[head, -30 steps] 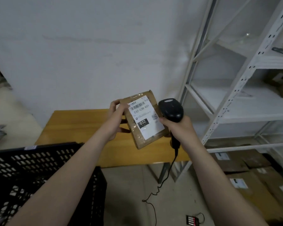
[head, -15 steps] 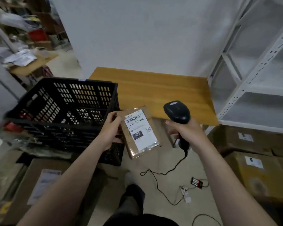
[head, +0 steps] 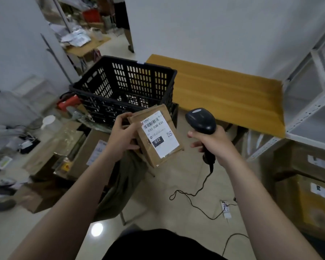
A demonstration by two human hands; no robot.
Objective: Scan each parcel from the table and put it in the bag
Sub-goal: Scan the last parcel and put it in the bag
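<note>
Left hand gripped the brown parcel by its left edge, label up. Right hand was wrapped around the black scanner just beside it.

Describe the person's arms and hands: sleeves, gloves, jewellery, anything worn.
The left forearm and right forearm are bare to the picture's edge, with no sleeves in view. The left hand and right hand wear no gloves; no watch, bracelet or ring shows.
</note>
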